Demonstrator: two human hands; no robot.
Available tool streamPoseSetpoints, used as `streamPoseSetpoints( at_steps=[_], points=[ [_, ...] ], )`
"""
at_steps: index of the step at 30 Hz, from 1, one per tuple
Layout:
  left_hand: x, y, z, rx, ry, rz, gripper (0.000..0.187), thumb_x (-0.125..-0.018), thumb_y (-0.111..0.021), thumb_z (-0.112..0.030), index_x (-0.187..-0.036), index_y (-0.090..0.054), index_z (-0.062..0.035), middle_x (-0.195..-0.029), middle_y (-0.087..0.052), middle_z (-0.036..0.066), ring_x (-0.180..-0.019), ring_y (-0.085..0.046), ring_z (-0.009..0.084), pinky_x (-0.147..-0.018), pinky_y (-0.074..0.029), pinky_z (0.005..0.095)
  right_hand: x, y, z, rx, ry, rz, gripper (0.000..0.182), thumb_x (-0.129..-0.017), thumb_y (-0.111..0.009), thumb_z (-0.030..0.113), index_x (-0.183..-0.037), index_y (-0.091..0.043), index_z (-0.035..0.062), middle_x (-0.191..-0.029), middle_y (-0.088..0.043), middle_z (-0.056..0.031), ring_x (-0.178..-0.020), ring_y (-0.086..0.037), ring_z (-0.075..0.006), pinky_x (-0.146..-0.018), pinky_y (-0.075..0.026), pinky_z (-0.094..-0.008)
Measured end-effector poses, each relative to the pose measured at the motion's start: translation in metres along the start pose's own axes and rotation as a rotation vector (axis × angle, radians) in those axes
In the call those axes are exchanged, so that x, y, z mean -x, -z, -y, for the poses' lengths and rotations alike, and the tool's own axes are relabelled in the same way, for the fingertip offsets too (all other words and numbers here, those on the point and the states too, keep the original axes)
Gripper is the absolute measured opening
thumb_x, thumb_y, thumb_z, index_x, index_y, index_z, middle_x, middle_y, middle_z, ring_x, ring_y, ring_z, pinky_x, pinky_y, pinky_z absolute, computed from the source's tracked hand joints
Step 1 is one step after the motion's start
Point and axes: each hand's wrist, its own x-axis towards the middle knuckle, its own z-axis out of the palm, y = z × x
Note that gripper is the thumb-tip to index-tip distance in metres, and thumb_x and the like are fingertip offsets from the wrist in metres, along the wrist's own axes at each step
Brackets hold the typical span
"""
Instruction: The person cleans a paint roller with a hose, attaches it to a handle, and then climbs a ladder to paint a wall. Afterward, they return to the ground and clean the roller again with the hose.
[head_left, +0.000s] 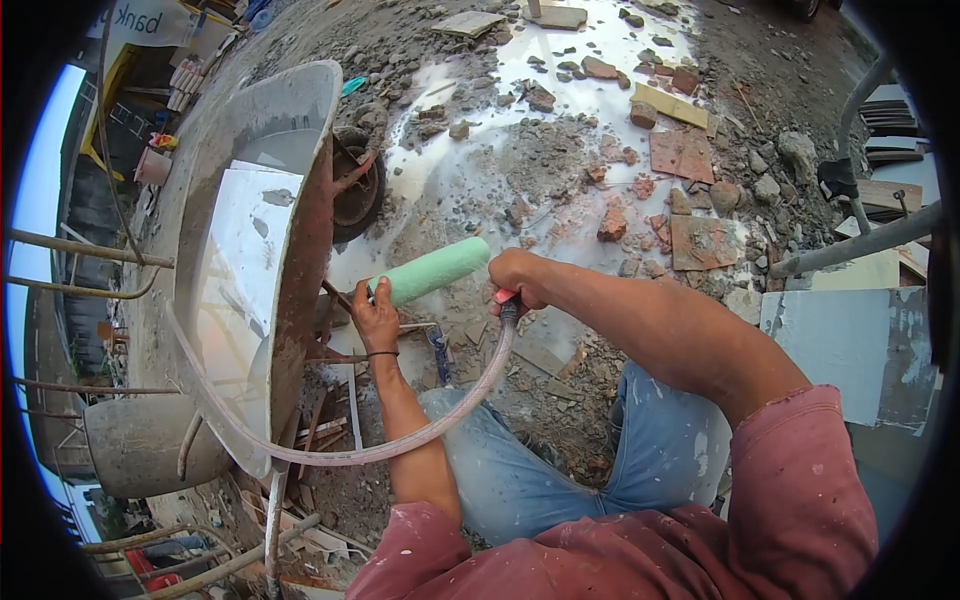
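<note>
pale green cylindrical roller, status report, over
left hand grips roller by one end, right hand holds pinkish plastic hose's dark end, hose crosses left forearm

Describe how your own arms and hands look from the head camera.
Both hands, left and right, are bare. A thin dark band circles the left wrist. The faded red short sleeves carry pale specks.
</note>
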Motion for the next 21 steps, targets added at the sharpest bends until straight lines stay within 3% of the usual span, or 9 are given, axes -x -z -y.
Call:
streamPoseSetpoints(
  at_steps=[1, 3, 5, 7, 10, 14, 16, 21],
  points=[
    [0.0, 0.004, -0.001, 0.001, 0.001, 0.0, 0.03, -0.097, -0.057, -0.03, -0.099, -0.061, -0.0001, -0.077, -0.057, 0.003, -0.06, -0.05, 0.0101, -0.05, -0.042, 0.027, -0.004, 0.003, 0.0, 0.02, -0.019, 0.026, 0.023, -0.098, -0.035, 0.009, -0.11, -0.048, -0.0062, -0.084, -0.054, -0.0164, -0.057, -0.061, -0.0258, -0.051, -0.058, -0.0474],
    [0.002, 0.015, -0.005, 0.034, 0.111, -0.034, 0.026, -0.095, -0.057, -0.023, -0.096, -0.061, 0.003, -0.079, -0.06, 0.008, -0.072, -0.055, 0.0198, -0.068, -0.046, 0.0358, -0.007, 0.004, 0.0, 0.042, -0.039, 0.051, 0.027, -0.099, -0.034, 0.013, -0.117, -0.044, -0.0041, -0.088, -0.054, -0.0161, -0.057, -0.061, -0.0257, -0.049, -0.057, -0.0438],
    [0.001, 0.02, 0.009, 0.123, 0.064, -0.051, 0.024, -0.096, -0.056, -0.023, -0.095, -0.062, 0.0005, -0.078, -0.059, 0.006, -0.071, -0.053, 0.0164, -0.066, -0.045, 0.0326, -0.003, 0.002, 0.001, 0.04, -0.046, 0.042, 0.026, -0.099, -0.035, 0.013, -0.116, -0.045, -0.0045, -0.087, -0.054, -0.0161, -0.057, -0.062, -0.0259, -0.048, -0.057, -0.0439],
    [0.002, 0.026, 0.014, 0.315, 0.263, -0.095, 0.022, -0.095, -0.054, -0.022, -0.093, -0.063, -0.0027, -0.079, -0.059, 0.003, -0.069, -0.051, 0.0124, -0.061, -0.043, 0.03, -0.009, 0.0, -0.001, 0.05, -0.053, 0.047, 0.025, -0.099, -0.035, 0.012, -0.114, -0.045, -0.0046, -0.087, -0.054, -0.0163, -0.056, -0.062, -0.0262, -0.048, -0.057, -0.044],
    [0.002, 0.037, 0.021, 0.245, 0.315, -0.136, 0.024, -0.096, -0.052, -0.025, -0.094, -0.064, -0.0047, -0.081, -0.059, 0.0, -0.067, -0.05, 0.0092, -0.053, -0.039, 0.0267, -0.009, -0.004, -0.003, 0.053, -0.055, 0.048, 0.023, -0.098, -0.037, 0.011, -0.111, -0.047, -0.0049, -0.087, -0.055, -0.0169, -0.056, -0.062, -0.0268, -0.047, -0.057, -0.0438],
    [0.002, 0.044, 0.034, 0.346, 0.365, -0.175, 0.028, -0.096, -0.049, -0.029, -0.096, -0.064, -0.0052, -0.084, -0.061, 0.0, -0.065, -0.051, 0.009, -0.047, -0.036, 0.0254, -0.007, -0.005, -0.002, 0.072, -0.037, 0.062, 0.021, -0.097, -0.038, 0.009, -0.107, -0.05, -0.0053, -0.09, -0.056, -0.0181, -0.055, -0.063, -0.0278, -0.047, -0.057, -0.0441],
    [0.002, 0.046, 0.041, 0.431, 0.38, -0.201, 0.033, -0.097, -0.048, -0.035, -0.105, -0.064, -0.0078, -0.077, -0.058, -0.001, -0.051, -0.044, 0.0069, -0.041, -0.031, 0.0231, -0.008, -0.005, 0.0, 0.076, -0.026, 0.067, 0.021, -0.097, -0.039, 0.009, -0.107, -0.05, -0.0054, -0.09, -0.056, -0.0182, -0.056, -0.063, -0.028, -0.047, -0.058, -0.0444],
    [0.002, 0.053, 0.053, 0.604, 0.48, -0.213, 0.036, -0.098, -0.046, -0.038, -0.104, -0.062, -0.0069, -0.077, -0.059, 0.001, -0.045, -0.042, 0.009, -0.038, -0.029, 0.0246, 0.001, -0.007, 0.005, 0.082, 0.005, 0.079, 0.022, -0.096, -0.039, 0.008, -0.109, -0.05, -0.0058, -0.091, -0.056, -0.0186, -0.059, -0.065, -0.0281, -0.048, -0.059, -0.0448]
  ],
)
